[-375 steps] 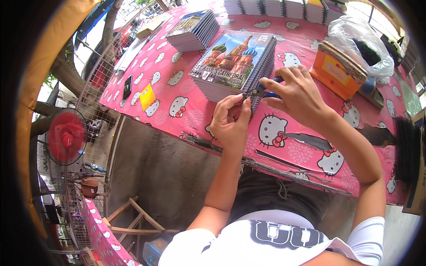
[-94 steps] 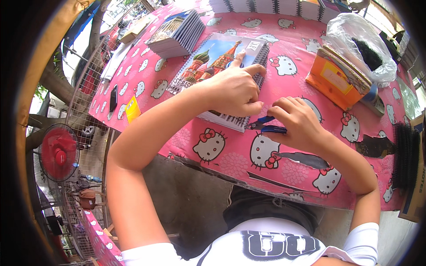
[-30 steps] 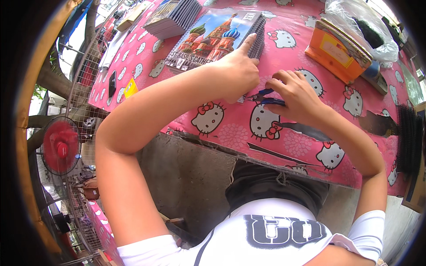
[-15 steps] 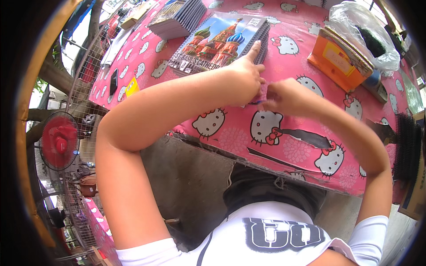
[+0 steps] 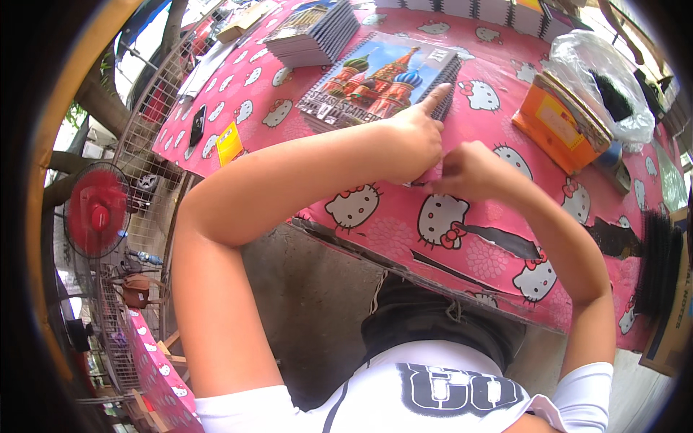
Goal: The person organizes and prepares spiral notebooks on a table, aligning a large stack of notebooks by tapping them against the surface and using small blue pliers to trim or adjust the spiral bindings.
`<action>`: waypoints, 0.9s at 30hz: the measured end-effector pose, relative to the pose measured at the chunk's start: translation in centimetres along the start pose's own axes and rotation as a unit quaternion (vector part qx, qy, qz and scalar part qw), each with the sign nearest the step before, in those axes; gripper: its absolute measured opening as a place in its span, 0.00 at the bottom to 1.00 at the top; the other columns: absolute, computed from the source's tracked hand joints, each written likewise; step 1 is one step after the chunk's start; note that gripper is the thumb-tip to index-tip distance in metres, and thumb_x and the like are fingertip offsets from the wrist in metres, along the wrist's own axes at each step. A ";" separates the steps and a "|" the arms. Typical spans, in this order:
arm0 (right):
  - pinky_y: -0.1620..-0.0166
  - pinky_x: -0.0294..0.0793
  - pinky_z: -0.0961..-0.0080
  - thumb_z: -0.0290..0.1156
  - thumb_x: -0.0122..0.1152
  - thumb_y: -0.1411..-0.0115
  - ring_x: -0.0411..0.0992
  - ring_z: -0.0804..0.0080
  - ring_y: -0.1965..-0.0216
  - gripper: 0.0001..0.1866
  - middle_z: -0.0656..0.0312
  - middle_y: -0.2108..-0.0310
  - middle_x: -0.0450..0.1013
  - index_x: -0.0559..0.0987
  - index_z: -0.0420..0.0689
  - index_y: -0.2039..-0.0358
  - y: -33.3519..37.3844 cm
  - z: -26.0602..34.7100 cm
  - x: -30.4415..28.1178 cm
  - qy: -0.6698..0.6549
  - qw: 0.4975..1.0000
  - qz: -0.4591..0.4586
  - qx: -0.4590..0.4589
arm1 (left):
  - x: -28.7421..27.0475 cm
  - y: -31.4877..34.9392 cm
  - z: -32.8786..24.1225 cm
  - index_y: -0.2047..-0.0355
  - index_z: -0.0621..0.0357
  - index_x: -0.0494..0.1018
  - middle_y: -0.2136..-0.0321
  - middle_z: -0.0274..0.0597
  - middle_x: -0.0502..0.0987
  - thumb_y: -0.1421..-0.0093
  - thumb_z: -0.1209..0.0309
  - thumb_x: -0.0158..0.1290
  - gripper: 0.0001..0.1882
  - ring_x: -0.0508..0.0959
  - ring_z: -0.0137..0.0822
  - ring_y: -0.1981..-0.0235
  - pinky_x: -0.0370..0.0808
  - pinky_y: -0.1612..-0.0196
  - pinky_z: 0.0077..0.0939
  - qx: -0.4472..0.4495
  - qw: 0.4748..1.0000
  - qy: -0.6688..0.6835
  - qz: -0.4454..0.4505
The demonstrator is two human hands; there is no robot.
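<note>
A spiral-bound notebook point(image 5: 382, 79) with a colourful domed building on its cover lies on the pink table, dark coil edge to the right. My left hand point(image 5: 415, 141) is at its near right corner, index finger stretched toward the coil and the other fingers curled. Close beside it, my right hand point(image 5: 473, 169) has its fingers bent inward in a pinch. Between the two hands shows a small pinkish patch with a dark edge. What either hand grips there is mostly hidden by the fingers.
A stack of spiral notebooks point(image 5: 314, 40) stands at the back left. Nearer lie a dark phone point(image 5: 198, 124) and a yellow card point(image 5: 229, 143). To the right are an orange box point(image 5: 559, 123), a clear plastic bag point(image 5: 603, 79) and black coils point(image 5: 658, 252). The tablecloth point(image 5: 382, 224) is torn near the front.
The whole view has shifted, so the table's things sit slightly right and lower. Both hands stay close together at the notebook's corner, and the right fingers have moved slightly.
</note>
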State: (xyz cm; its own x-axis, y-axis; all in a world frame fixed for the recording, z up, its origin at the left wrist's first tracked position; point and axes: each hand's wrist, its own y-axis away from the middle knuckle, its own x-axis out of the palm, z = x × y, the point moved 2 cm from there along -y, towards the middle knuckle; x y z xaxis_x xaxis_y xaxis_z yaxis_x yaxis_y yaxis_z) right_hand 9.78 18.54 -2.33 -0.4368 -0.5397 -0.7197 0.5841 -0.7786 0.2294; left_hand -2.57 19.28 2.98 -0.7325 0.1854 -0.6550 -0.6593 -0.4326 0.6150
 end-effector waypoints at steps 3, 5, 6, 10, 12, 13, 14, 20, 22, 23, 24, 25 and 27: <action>0.68 0.77 0.66 0.47 0.62 0.50 0.75 0.59 0.77 0.22 0.51 0.80 0.75 0.80 0.35 0.73 -0.7 -1.7 -1.4 -0.153 0.977 0.085 0.126 | -3.1 2.3 0.6 0.53 0.49 0.74 0.46 0.34 0.70 0.50 0.60 0.58 0.23 0.63 0.36 0.40 0.38 0.36 0.63 -0.059 0.989 0.099 -0.099; 0.65 0.77 0.64 0.49 0.62 0.49 0.76 0.56 0.73 0.24 0.50 0.74 0.77 0.79 0.36 0.69 -0.6 -2.0 0.0 0.088 0.996 0.008 0.032 | -2.5 4.2 1.1 0.53 0.51 0.75 0.46 0.36 0.70 0.49 0.59 0.58 0.23 0.65 0.36 0.41 0.42 0.35 0.58 -0.113 0.938 0.179 -0.275; 0.61 0.75 0.61 0.50 0.64 0.51 0.76 0.54 0.66 0.26 0.50 0.66 0.76 0.77 0.39 0.61 1.0 0.0 0.6 0.184 0.981 -0.037 0.045 | -1.4 5.8 0.8 0.54 0.54 0.74 0.46 0.39 0.70 0.49 0.57 0.59 0.24 0.67 0.37 0.42 0.46 0.36 0.52 -0.146 0.879 0.215 -0.401; 0.53 0.69 0.63 0.44 0.68 0.54 0.70 0.58 0.55 0.28 0.56 0.61 0.71 0.72 0.41 0.56 7.6 -1.5 -0.6 0.321 0.923 -0.209 0.023 | 4.0 12.3 0.2 0.49 0.56 0.71 0.47 0.47 0.71 0.46 0.57 0.59 0.27 0.68 0.38 0.44 0.53 0.38 0.46 -0.343 0.691 0.276 -0.573; 0.46 0.64 0.61 0.43 0.69 0.57 0.65 0.55 0.49 0.32 0.54 0.55 0.68 0.70 0.40 0.53 10.5 -4.7 -0.5 0.309 0.922 -0.206 0.107 | 10.0 14.3 -0.6 0.45 0.56 0.66 0.45 0.49 0.67 0.44 0.56 0.57 0.30 0.67 0.38 0.43 0.60 0.41 0.42 -0.426 0.591 0.395 -0.560; 0.44 0.61 0.61 0.44 0.68 0.56 0.63 0.54 0.46 0.33 0.53 0.52 0.65 0.69 0.40 0.52 11.4 -5.4 0.1 0.310 0.921 -0.209 0.107 | 14.3 14.7 -1.5 0.42 0.57 0.62 0.44 0.49 0.66 0.44 0.53 0.56 0.34 0.68 0.39 0.44 0.63 0.43 0.40 -0.447 0.488 0.527 -0.532; 0.41 0.58 0.60 0.44 0.67 0.55 0.60 0.53 0.44 0.34 0.51 0.48 0.63 0.68 0.40 0.50 12.3 -5.9 0.7 0.313 0.919 -0.212 0.111 | 17.4 15.0 -2.6 0.40 0.57 0.59 0.44 0.49 0.64 0.43 0.49 0.55 0.37 0.68 0.40 0.45 0.66 0.45 0.38 -0.450 0.369 0.646 -0.493; 0.36 0.50 0.63 0.45 0.53 0.41 0.53 0.52 0.37 0.32 0.45 0.40 0.55 0.62 0.37 0.43 5.9 -2.9 -3.9 0.108 0.964 -0.240 -0.047 | 17.9 15.1 -10.4 0.39 0.57 0.51 0.48 0.46 0.62 0.50 0.34 0.50 0.50 0.69 0.41 0.51 0.72 0.53 0.43 -0.265 -0.072 0.884 -0.378; 0.40 0.55 0.69 0.48 0.48 0.37 0.60 0.57 0.42 0.31 0.47 0.45 0.62 0.63 0.36 0.44 0.9 -4.9 -6.1 -0.046 0.963 -0.259 -0.059 | 16.0 14.0 -11.3 0.38 0.57 0.50 0.44 0.49 0.59 0.49 0.38 0.52 0.49 0.65 0.41 0.46 0.69 0.48 0.41 -0.266 -0.055 0.876 -0.398; 0.42 0.58 0.72 0.50 0.45 0.36 0.63 0.60 0.45 0.31 0.49 0.49 0.66 0.64 0.36 0.44 -1.1 -6.5 -6.9 -0.124 0.957 -0.257 -0.048 | 15.5 13.4 -11.8 0.37 0.58 0.47 0.42 0.52 0.55 0.50 0.38 0.53 0.51 0.61 0.44 0.43 0.64 0.45 0.43 -0.298 0.017 0.853 -0.428; 0.44 0.60 0.72 0.52 0.43 0.35 0.64 0.63 0.47 0.31 0.50 0.50 0.67 0.65 0.36 0.46 -2.7 -9.1 -6.7 -0.151 0.947 -0.278 -0.045 | 15.1 12.4 -12.2 0.36 0.59 0.44 0.39 0.54 0.51 0.50 0.39 0.54 0.53 0.57 0.46 0.40 0.60 0.42 0.44 -0.328 0.089 0.824 -0.454; 0.46 0.61 0.73 0.54 0.41 0.35 0.64 0.66 0.49 0.31 0.52 0.52 0.68 0.67 0.36 0.47 -4.6 -12.2 -6.3 -0.181 0.936 -0.299 -0.042 | 14.8 11.7 -12.5 0.35 0.60 0.41 0.37 0.56 0.47 0.51 0.39 0.55 0.55 0.53 0.48 0.37 0.56 0.39 0.46 -0.356 0.161 0.787 -0.477; 0.53 0.65 0.73 0.54 0.40 0.34 0.67 0.71 0.59 0.30 0.55 0.60 0.71 0.71 0.36 0.53 -6.4 -12.2 -4.8 -0.083 0.935 -0.343 -0.037 | 15.0 11.3 -13.9 0.35 0.60 0.43 0.37 0.58 0.48 0.51 0.45 0.58 0.54 0.47 0.53 0.35 0.45 0.36 0.49 -0.452 0.309 0.717 -0.432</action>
State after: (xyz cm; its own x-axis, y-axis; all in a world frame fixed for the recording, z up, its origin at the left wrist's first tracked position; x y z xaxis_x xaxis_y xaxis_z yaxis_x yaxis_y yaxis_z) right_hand 16.51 29.99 -8.30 -0.8230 0.0316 -0.5672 0.1699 -0.9390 -0.2989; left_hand -18.67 4.86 -6.00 0.9053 0.2750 -0.3238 0.2870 -0.9579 -0.0112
